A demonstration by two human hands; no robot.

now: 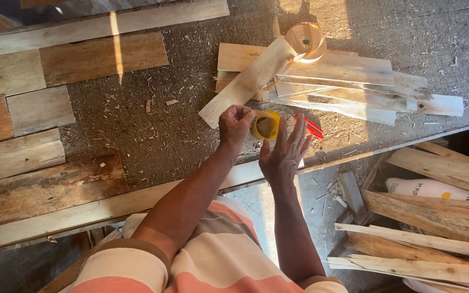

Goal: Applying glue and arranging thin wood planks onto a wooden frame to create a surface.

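A small round yellow tub [266,126] with brownish contents stands on the sawdust-covered bench [153,130]. My left hand [234,122] is curled into a fist against the tub's left rim and seems to pinch its edge. My right hand [284,153] hovers just right of the tub with its fingers spread, holding nothing. Under its fingertips lie red-handled pliers [313,127], partly hidden. A striped orange and cream shirt covers my chest at the bottom.
Pale wooden slats [343,81] are stacked behind the tub, with a coiled thin wood strip [306,40] on top. Flat boards [39,108] lie at the left. Below the bench edge at right are rough planks [435,217] and a white sack [430,189].
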